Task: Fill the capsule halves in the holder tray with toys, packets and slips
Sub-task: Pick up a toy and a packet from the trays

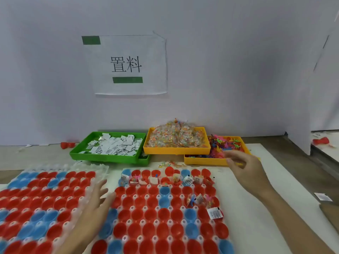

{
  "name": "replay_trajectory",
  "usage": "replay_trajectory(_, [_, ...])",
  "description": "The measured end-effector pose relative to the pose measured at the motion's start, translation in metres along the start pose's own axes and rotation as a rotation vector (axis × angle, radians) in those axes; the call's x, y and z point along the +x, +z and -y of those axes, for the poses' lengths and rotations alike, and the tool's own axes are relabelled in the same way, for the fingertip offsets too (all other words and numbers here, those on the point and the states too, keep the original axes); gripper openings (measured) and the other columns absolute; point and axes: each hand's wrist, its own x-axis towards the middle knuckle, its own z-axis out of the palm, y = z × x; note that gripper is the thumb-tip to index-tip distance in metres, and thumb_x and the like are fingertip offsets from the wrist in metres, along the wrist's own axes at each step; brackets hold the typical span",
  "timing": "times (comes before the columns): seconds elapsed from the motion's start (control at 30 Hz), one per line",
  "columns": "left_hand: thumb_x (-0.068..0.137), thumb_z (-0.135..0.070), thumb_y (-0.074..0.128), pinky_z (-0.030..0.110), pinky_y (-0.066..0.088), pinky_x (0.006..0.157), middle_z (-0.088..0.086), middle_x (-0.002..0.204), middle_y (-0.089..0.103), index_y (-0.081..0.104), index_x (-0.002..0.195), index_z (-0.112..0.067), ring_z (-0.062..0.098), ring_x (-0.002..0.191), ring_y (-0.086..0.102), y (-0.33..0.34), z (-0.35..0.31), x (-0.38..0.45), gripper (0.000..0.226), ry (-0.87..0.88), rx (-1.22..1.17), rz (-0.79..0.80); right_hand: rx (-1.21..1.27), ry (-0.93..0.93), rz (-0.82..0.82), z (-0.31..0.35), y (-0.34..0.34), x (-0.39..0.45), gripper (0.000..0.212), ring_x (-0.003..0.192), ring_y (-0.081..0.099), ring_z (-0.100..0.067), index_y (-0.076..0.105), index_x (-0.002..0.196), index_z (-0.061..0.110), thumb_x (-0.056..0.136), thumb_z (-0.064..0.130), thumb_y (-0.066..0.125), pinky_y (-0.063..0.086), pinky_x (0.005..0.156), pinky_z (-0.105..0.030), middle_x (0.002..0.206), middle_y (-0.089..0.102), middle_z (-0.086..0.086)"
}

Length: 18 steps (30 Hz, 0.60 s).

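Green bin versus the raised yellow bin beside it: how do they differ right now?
The green bin holds flat white paper slips in a low layer; the raised yellow bin holds clear packets of colourful bits, heaped above its rim. The green bin sits left, the yellow one right. Both are shallow, rectangular, and untouched by either hand.

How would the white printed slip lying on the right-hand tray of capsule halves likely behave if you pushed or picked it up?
The white slip looks thin and flat, so probably very light and floppy. It rests across capsule rims on the holder tray, so a push would likely slide or flip it. Pinching an edge seems easier than scooping.
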Motion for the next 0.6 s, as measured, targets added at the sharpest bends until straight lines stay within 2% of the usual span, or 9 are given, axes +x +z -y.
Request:
replay_trajectory(0.07, [0.1, -0.035, 0.047, 0.038, 0.037, 0.098, 0.004, 0.146, 0.045, 0.034, 0.148, -0.031, 0.015, 0.117, 0.045, 0.005, 0.002, 0.006, 0.05, -0.003, -0.067, -0.022, -0.033, -0.005, 0.024, 0.0, 0.011, 0.011, 0.021, 0.093, 0.064, -0.002, 0.072, 0.111, 0.022, 0.094, 0.012, 0.066, 0.053, 0.077, -0.016, 0.1, 0.068, 0.017])
replay_trajectory(0.17, [0.101, -0.033, 0.048, 0.041, 0.035, 0.096, -0.01, 0.133, 0.046, 0.047, 0.136, -0.037, 0.014, 0.115, 0.046, 0.013, 0.003, 0.009, 0.036, -0.007, -0.119, -0.05, -0.088, -0.057, 0.157, 0.004, 0.036, 0.022, 0.017, 0.086, 0.064, 0.0, 0.073, 0.106, 0.025, 0.091, 0.018, 0.071, 0.051, 0.069, -0.011, 0.094, 0.069, 0.019])
replay_trajectory(0.23, [0.1, -0.033, 0.05, 0.041, 0.039, 0.093, -0.019, 0.127, 0.05, 0.053, 0.127, -0.043, 0.015, 0.112, 0.051, 0.019, 0.001, 0.011, 0.029, -0.047, -0.166, -0.077, -0.079, -0.128, 0.25, 0.014, 0.051, 0.024, 0.015, 0.085, 0.063, 0.002, 0.075, 0.101, 0.029, 0.088, 0.022, 0.075, 0.05, 0.069, -0.009, 0.09, 0.07, 0.019])
replay_trajectory(0.3, [0.098, -0.03, 0.053, 0.034, 0.043, 0.084, -0.029, 0.106, 0.065, 0.058, 0.116, -0.045, 0.01, 0.101, 0.059, 0.027, 0.0, 0.014, 0.024, -0.077, -0.255, -0.08, -0.097, -0.185, 0.36, 0.026, 0.063, 0.028, 0.015, 0.086, 0.063, 0.003, 0.075, 0.101, 0.03, 0.085, 0.029, 0.078, 0.048, 0.071, -0.008, 0.09, 0.071, 0.019])
replay_trajectory(0.37, [0.097, -0.029, 0.055, 0.025, 0.041, 0.073, -0.03, 0.087, 0.07, 0.059, 0.11, -0.045, 0.001, 0.093, 0.061, 0.035, -0.002, 0.016, 0.022, -0.101, -0.306, -0.062, -0.159, -0.214, 0.461, 0.035, 0.073, 0.032, 0.018, 0.088, 0.062, 0.003, 0.074, 0.103, 0.032, 0.085, 0.034, 0.077, 0.047, 0.074, -0.01, 0.093, 0.069, 0.021])
replay_trajectory(0.43, [0.098, -0.029, 0.055, 0.023, 0.041, 0.074, -0.021, 0.102, 0.071, 0.057, 0.114, -0.042, 0.002, 0.1, 0.06, 0.042, -0.004, 0.018, 0.021, -0.072, -0.259, -0.055, -0.236, -0.22, 0.519, 0.04, 0.081, 0.038, 0.017, 0.089, 0.059, 0.002, 0.074, 0.103, 0.033, 0.086, 0.034, 0.076, 0.047, 0.077, -0.013, 0.096, 0.066, 0.022])
replay_trajectory(0.5, [0.097, -0.03, 0.058, 0.029, 0.044, 0.084, -0.01, 0.127, 0.06, 0.053, 0.124, -0.034, 0.009, 0.109, 0.056, 0.043, -0.006, 0.024, 0.028, 0.041, -0.093, -0.086, -0.299, -0.214, 0.536, 0.042, 0.087, 0.043, 0.015, 0.088, 0.058, 0.001, 0.075, 0.103, 0.031, 0.088, 0.03, 0.075, 0.045, 0.075, -0.014, 0.095, 0.063, 0.022])
replay_trajectory(0.57, [0.093, -0.031, 0.063, 0.033, 0.043, 0.096, -0.012, 0.128, 0.055, 0.054, 0.128, -0.03, 0.01, 0.116, 0.05, 0.043, -0.016, 0.032, 0.036, 0.219, 0.118, -0.143, -0.344, -0.218, 0.545, 0.042, 0.092, 0.047, 0.014, 0.085, 0.057, 0.002, 0.075, 0.103, 0.03, 0.09, 0.025, 0.073, 0.044, 0.073, -0.015, 0.092, 0.06, 0.022])
replay_trajectory(0.6, [0.091, -0.031, 0.066, 0.027, 0.04, 0.097, -0.015, 0.122, 0.057, 0.059, 0.124, -0.03, 0.008, 0.115, 0.05, 0.044, -0.025, 0.036, 0.034, 0.323, 0.187, -0.151, -0.349, -0.218, 0.553, 0.042, 0.095, 0.048, 0.014, 0.084, 0.057, 0.002, 0.075, 0.102, 0.029, 0.09, 0.024, 0.074, 0.045, 0.073, -0.015, 0.092, 0.06, 0.022])
